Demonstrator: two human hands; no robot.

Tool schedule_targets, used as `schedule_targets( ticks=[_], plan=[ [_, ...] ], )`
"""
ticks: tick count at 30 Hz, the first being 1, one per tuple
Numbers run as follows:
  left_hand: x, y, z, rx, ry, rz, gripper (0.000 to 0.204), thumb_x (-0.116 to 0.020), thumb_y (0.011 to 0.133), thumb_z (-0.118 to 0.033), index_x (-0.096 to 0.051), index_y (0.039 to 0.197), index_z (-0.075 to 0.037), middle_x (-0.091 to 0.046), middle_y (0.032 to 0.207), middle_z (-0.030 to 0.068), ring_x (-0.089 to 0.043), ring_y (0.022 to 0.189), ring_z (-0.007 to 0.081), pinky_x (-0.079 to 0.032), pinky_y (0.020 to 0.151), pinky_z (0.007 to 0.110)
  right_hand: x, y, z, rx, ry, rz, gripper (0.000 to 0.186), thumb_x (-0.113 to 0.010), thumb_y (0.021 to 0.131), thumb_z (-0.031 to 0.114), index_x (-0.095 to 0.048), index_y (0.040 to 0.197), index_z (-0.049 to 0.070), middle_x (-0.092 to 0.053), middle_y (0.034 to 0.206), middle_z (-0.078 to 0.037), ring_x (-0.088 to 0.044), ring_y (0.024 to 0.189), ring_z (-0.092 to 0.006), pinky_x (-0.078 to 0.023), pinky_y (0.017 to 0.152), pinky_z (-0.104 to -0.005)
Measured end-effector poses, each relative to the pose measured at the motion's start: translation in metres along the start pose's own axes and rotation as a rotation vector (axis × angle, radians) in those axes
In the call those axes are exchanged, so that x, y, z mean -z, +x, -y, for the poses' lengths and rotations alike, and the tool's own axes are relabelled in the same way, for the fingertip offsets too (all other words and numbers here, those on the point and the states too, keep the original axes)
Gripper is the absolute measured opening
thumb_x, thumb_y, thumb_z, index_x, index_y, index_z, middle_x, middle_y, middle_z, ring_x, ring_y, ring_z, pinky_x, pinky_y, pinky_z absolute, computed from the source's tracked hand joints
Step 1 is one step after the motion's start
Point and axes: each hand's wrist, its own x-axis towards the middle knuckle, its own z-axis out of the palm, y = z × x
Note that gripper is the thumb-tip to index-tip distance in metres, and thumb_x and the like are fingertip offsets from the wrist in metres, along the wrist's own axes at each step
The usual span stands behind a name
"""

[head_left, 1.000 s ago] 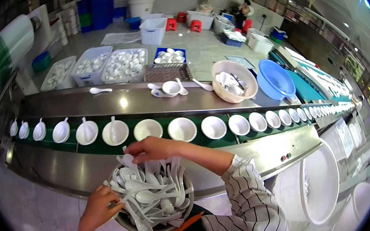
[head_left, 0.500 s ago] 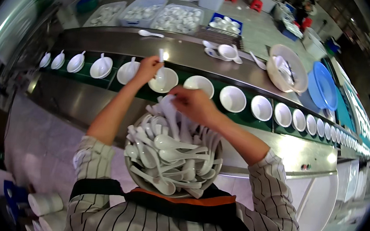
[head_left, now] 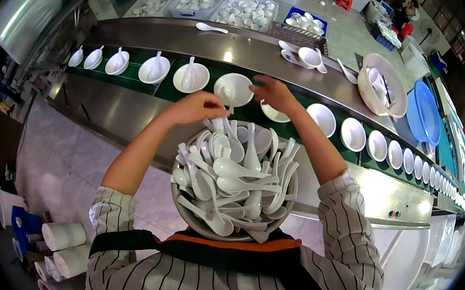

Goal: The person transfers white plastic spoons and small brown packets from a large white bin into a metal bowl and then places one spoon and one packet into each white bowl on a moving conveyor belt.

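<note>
Fingers of my left hand (head_left: 194,108) curl down and pinch a white ceramic spoon (head_left: 227,100), its handle dipping toward the white bowl (head_left: 234,88) on the green conveyor belt (head_left: 137,81) just ahead. My right hand (head_left: 275,93) is past it, fingers half spread over the rim of the next bowl (head_left: 275,114); can't tell if they grip anything. Below both wrists sits a round metal basin (head_left: 186,211) piled with white spoons (head_left: 235,173), held against my striped shirt (head_left: 184,281). Left along the belt, bowls already carry a spoon each (head_left: 190,77); to the right, a row of bare bowls (head_left: 354,134) runs off. Beyond the belt, a steel counter (head_left: 159,35) with trays of small dishes (head_left: 246,10) and a blue basin (head_left: 428,112)
</note>
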Motion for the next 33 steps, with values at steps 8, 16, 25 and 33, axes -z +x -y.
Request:
schedule_targets(
  ticks=[8, 16, 25, 33],
  plan=[
    [-0.005, -0.004, -0.033, -0.174, -0.347, -0.144, 0.011, -0.058, 0.084, -0.014, -0.058, 0.081, -0.004, -0.061, 0.077, 0.0035, -0.055, 0.069, 0.0084, -0.044, 0.061, 0.022, -0.003, -0.117, 0.059, 0.454, -0.679, -0.013, 0.027, -0.064, 0.078, 0.02, -0.059, 0.1, 0.006, -0.063, 0.083, -0.01, -0.061, 0.078, -0.02, -0.047, 0.068, -0.0302],
    [0.02, 0.1, 0.002, -0.139, -0.179, -0.357, 0.014, -0.059, 0.083, -0.017, -0.056, 0.081, -0.004, -0.058, 0.067, 0.0029, -0.054, 0.056, 0.0093, -0.043, 0.048, 0.022, 0.04, -0.096, 0.076, 0.415, -0.039, -0.284, 0.016, -0.063, 0.078, 0.007, -0.055, 0.088, -0.002, -0.059, 0.071, -0.007, -0.058, 0.061, -0.0114, -0.047, 0.054, -0.0246],
    [0.0, 0.109, 0.051, -0.356, 0.647, -1.015, 0.03, -0.066, 0.077, -0.023, -0.057, 0.094, 0.0, -0.061, 0.079, 0.0086, -0.059, 0.073, 0.0183, -0.046, 0.068, 0.03, 0.036, 0.009, -0.031, 0.308, -0.449, -0.462, 0.016, -0.065, 0.069, 0.014, -0.056, 0.078, 0.003, -0.059, 0.067, -0.017, -0.058, 0.064, -0.0351, -0.046, 0.059, -0.0414],
    [-0.017, 0.019, 0.021, 0.03, -0.356, 0.059, 0.031, -0.047, 0.091, -0.029, -0.056, 0.1, -0.001, -0.06, 0.09, 0.006, -0.057, 0.083, 0.0129, -0.045, 0.073, 0.024, 0.062, 0.006, -0.002, 0.354, -0.613, -0.597, 0.014, -0.065, 0.066, 0.01, -0.057, 0.075, 0.002, -0.061, 0.071, -0.016, -0.06, 0.068, -0.0328, -0.049, 0.061, -0.0389]
  ],
)
